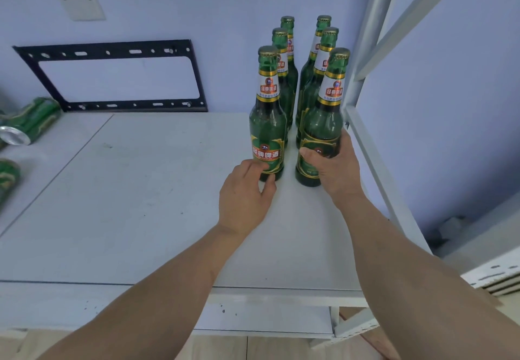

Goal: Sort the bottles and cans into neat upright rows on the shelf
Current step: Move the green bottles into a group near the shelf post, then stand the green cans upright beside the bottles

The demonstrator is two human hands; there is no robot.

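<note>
A view from above looks down at a white metal shelf (140, 190) set against a pale blue wall. Six green glass beer bottles stand upright at the shelf's back right corner, arranged in two rows of three running from front to back.

The person's right hand (334, 174) is wrapped around the lower body of the front right bottle (323, 123), thumb across the label and fingers curled behind, holding it firmly as it stands on the shelf, close to the white upright post (363, 78) of the frame.

The left hand (244, 193) is loosely open, its fingertips touching the lower label of the front left bottle (268, 123) and the thumb near its base; it is not closed around the bottle.

The four other bottles (284, 58) stand just behind these two, their gold caps visible.

At the far left edge of the shelf, well apart from the bottles, green cans (31, 123) lie on their sides. A black metal mounting bracket (112, 75) leans against the wall behind the shelf.
</note>
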